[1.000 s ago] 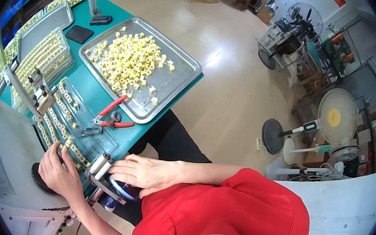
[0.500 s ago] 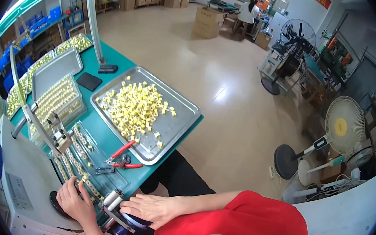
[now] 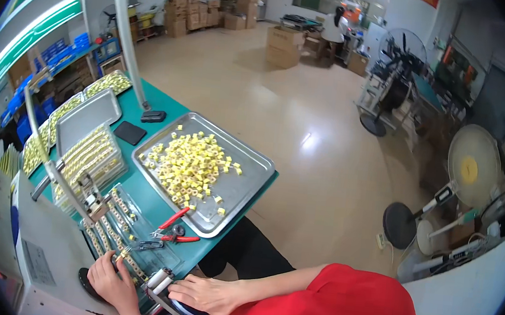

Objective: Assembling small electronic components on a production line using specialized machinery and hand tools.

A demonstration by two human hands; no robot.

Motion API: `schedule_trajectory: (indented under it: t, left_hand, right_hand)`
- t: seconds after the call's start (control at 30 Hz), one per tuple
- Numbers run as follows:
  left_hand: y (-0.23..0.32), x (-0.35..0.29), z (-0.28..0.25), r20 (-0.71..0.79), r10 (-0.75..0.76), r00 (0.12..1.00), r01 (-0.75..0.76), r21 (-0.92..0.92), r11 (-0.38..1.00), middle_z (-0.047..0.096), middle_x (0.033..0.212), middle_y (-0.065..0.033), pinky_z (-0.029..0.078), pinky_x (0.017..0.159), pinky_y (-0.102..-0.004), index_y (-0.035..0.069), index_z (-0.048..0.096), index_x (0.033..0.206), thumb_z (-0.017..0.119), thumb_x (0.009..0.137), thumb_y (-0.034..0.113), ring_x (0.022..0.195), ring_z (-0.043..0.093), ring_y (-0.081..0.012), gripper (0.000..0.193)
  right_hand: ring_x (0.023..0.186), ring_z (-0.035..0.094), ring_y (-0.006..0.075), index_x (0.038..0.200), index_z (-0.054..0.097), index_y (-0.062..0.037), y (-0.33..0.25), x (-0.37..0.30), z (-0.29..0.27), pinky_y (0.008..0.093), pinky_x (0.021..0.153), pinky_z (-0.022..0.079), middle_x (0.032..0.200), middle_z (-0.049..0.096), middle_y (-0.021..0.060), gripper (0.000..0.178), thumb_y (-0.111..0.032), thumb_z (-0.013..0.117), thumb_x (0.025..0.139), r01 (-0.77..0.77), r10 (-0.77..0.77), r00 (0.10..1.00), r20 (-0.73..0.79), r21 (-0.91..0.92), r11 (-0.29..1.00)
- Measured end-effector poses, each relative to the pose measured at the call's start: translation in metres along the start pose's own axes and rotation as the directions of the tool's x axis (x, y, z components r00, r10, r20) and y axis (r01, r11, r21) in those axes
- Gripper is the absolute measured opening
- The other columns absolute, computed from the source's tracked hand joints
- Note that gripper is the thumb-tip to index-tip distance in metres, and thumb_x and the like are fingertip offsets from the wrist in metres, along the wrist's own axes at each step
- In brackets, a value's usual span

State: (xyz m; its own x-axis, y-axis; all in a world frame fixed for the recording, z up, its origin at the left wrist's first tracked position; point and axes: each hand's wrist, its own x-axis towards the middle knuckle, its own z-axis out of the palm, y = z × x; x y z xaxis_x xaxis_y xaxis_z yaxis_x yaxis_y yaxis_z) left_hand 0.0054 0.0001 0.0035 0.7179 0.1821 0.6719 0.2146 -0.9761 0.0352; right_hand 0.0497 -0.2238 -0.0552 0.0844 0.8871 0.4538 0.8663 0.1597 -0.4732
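Observation:
My left hand (image 3: 113, 282) is at a row of narrow strips of small pale blocks (image 3: 112, 236) on the machine's guide. Its thumb and forefinger close in at the strip's end, by a small yellow piece; whether they pinch it is hard to see. My right hand (image 3: 206, 294) lies over a round dark disc with a pale rim (image 3: 189, 311), fingers bent across it. Two white rollers (image 3: 160, 280) on a metal bracket sit between my hands. Red-handled pliers (image 3: 177, 228) lie on the green table just beyond them.
A metal tray (image 3: 244, 184) holds a heap of yellow blocks (image 3: 194, 164). Clear boxes of block strips (image 3: 91, 157), an empty-looking tray (image 3: 89, 120) and a black flat object (image 3: 129, 133) stand farther left. A metal post (image 3: 124, 36) rises there. Fans (image 3: 471, 163) stand on the right.
The whole scene has shifted slightly down and right in the picture as the head moved. Both hands stay at the same places on the machine.

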Motion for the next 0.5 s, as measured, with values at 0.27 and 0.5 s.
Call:
schedule_trajectory:
  t: [0.27, 0.5]
  left_hand:
    - [-0.005, -0.001, 0.007, -0.022, 0.049, 0.999, -0.048, 0.06, 0.997, 0.062, 0.096, -0.0098, 0.04, 0.086, -0.0392, 0.005, 0.061, 0.104, 0.052, 0.095, 0.02, 0.094, 0.057, -0.0295, 0.02]
    - [-0.003, 0.0, 0.003, 0.005, 0.034, 0.999, -0.034, 0.036, 0.999, 0.062, 0.101, -0.0111, 0.04, 0.089, -0.0391, 0.002, 0.061, 0.106, 0.056, 0.093, 0.016, 0.097, 0.057, -0.0297, 0.019]
  right_hand:
    - [0.121, 0.043, 0.0398, 0.134, 0.032, 0.0086, 0.001, -0.005, 0.007, 0.0446, 0.1, 0.034, 0.135, 0.037, 0.0292, 0.102, -0.024, 0.079, 0.05, -0.035, 0.035, 0.999, -0.023, -0.016, 0.999]
    - [0.125, 0.04, 0.0393, 0.134, 0.033, 0.007, 0.008, -0.02, -0.012, 0.0468, 0.102, 0.031, 0.134, 0.037, 0.0276, 0.101, -0.027, 0.081, 0.051, -0.114, 0.114, 0.993, 0.02, 0.015, 0.993]
